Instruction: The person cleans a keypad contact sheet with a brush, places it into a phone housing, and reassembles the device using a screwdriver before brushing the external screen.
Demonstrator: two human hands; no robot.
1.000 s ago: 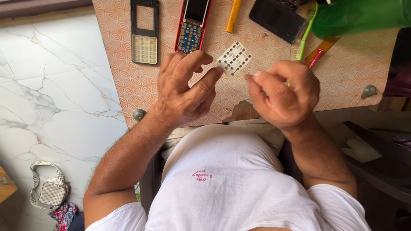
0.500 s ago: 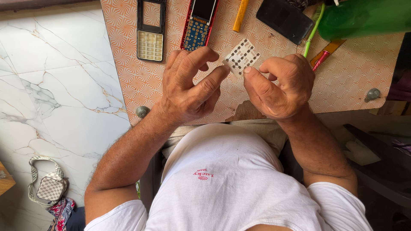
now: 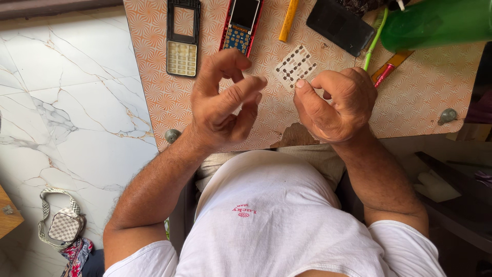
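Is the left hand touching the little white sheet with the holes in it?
Apart. The head view shows the left hand with bare patterned table between its fingertips and the white keypad sheet. The right hand is closer to it.

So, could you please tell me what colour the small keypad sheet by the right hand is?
White, with dark cut-outs: keypad sheet, head view.

glossy marble floor [image 3: 61, 113], patterned laminate tabletop [image 3: 425, 92], translucent green plastic bottle [image 3: 435, 23]

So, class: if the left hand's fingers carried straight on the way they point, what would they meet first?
The left hand points rightward toward the right hand, so probably its thumb; the white keypad membrane lies just beyond, though depth is unclear.
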